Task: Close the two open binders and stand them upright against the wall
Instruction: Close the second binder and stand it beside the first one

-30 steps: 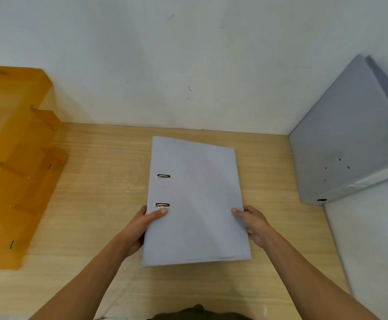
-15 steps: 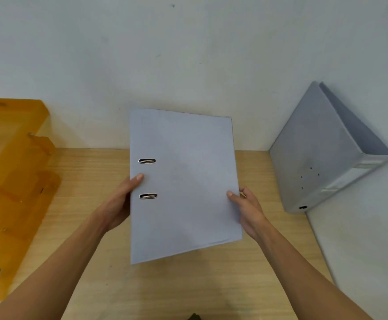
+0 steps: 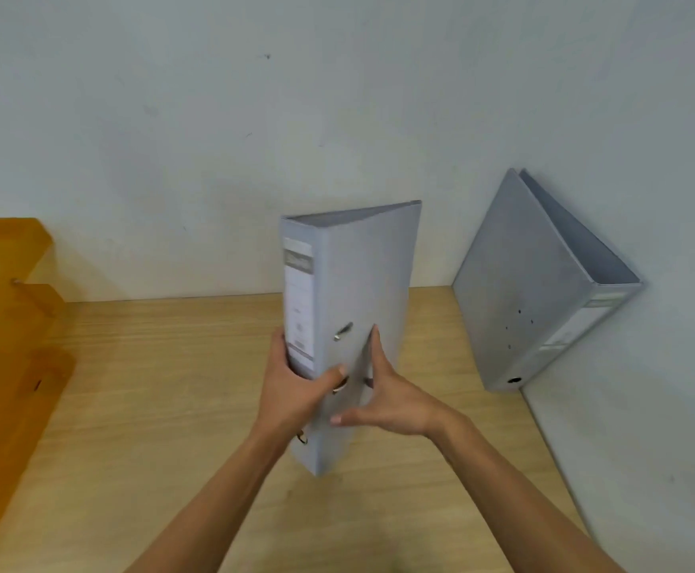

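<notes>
I hold a closed grey binder (image 3: 362,283) upright in the air above the wooden table (image 3: 172,386), its labelled spine turned toward me and to the left. My left hand (image 3: 296,390) wraps around the lower spine. My right hand (image 3: 387,399) presses flat on the front cover, fingers apart. A second grey binder (image 3: 531,291) stands closed on the table at the right, in the corner, leaning against the wall (image 3: 296,117) with its spine facing right.
An orange translucent stacked tray (image 3: 11,332) occupies the table's left side. A white side wall (image 3: 647,448) bounds the table on the right. Bare wood lies between the tray and the leaning binder.
The binder has come up from lying flat on the table and turned upright, spine toward me. Both hands shifted from its side edges to the spine and cover. The view tilted up.
</notes>
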